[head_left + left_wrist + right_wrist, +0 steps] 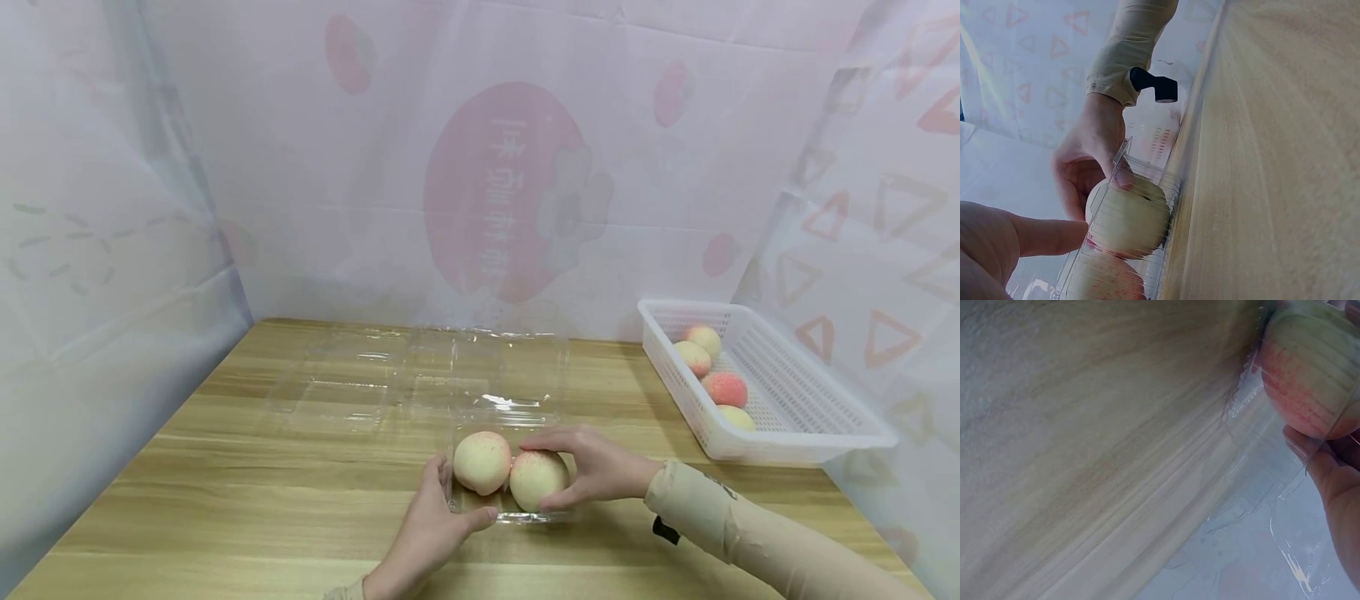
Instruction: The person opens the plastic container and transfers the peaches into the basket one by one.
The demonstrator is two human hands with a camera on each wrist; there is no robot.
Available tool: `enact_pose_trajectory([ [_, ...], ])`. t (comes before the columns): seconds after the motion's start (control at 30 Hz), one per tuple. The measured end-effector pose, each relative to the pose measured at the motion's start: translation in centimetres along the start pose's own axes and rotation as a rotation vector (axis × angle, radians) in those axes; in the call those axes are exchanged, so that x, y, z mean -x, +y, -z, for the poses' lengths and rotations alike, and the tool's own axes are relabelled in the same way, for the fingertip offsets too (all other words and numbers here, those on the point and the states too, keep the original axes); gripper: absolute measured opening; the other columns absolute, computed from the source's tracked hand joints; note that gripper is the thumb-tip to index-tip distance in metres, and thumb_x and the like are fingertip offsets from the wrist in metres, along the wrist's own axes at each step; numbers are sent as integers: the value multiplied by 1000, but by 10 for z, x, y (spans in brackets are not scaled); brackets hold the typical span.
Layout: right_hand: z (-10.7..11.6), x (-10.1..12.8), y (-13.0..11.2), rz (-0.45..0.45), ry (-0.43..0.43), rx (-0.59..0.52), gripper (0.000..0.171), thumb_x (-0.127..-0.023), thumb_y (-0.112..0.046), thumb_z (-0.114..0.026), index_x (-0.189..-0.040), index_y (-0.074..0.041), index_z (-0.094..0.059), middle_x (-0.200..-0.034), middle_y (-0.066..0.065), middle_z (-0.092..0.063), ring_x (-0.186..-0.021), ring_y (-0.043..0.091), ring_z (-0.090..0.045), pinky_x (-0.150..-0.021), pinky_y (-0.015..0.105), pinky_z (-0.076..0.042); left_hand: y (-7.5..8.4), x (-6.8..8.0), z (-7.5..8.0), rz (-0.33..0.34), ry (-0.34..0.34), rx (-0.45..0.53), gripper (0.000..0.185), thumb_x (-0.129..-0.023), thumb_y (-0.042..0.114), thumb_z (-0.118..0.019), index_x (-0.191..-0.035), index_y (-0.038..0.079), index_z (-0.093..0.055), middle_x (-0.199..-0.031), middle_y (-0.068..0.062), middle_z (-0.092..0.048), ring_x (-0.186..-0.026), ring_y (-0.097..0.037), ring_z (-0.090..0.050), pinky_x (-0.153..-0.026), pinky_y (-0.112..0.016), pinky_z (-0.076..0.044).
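Note:
Two peaches, pale yellow with a red blush, sit side by side in a clear plastic box on the table. My right hand (592, 468) grips the right peach (538, 481), fingers on its far side and thumb on its near side. Beside it lies the left peach (482, 461). At the front left corner, my left hand (435, 518) holds the clear box (525, 517), thumb at the front rim and fingers along the left wall. The left wrist view shows the right peach (1132, 215) through the ribbed box wall. The box's lid (510, 375) stretches back, opened.
More clear plastic boxes (345, 392) lie at the back left of the wooden table (247, 492). A white perforated basket (810, 367) with several peaches (725, 389) stands at the right. Printed cloth (285, 167) encloses the table at the back and sides.

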State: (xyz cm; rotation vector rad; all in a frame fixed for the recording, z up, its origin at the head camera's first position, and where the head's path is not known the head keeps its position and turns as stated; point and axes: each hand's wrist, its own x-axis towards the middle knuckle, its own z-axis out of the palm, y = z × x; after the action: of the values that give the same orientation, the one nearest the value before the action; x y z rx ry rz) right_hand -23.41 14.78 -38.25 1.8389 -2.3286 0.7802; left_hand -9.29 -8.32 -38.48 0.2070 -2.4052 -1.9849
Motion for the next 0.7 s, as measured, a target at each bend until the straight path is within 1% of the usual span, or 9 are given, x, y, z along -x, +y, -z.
enact_pose_trajectory([
  [0.27, -1, -1, 2, 38, 22, -8, 68, -75, -41, -86, -124, 1, -65, -122, 12, -66, -113, 22, -62, -92, 35, -53, 0, 0, 0, 9, -4, -8, 109, -73, 7, -85, -149, -13, -9, -151, -39, -16, -140, -49, -18, -112, -58, -19],
  [0.4, -2, 0, 3, 33, 36, -31, 68, -74, -40, -87, -124, 1, -65, -122, 12, -67, -113, 21, -62, -92, 33, -53, -1, 0, 0, 13, 2, -12, 108, -73, 7, -85, -149, -13, -10, -151, -39, -17, -140, -48, -19, -112, -58, -19],
  [0.7, -1, 2, 4, 23, 65, -101, 67, -74, -35, -88, -125, 1, -64, -121, 12, -67, -111, 20, -63, -91, 30, -53, -1, 0, -1, -8, 8, -25, 107, -73, 8, -85, -148, -13, -12, -149, -40, -19, -139, -50, -21, -112, -59, -20],
])
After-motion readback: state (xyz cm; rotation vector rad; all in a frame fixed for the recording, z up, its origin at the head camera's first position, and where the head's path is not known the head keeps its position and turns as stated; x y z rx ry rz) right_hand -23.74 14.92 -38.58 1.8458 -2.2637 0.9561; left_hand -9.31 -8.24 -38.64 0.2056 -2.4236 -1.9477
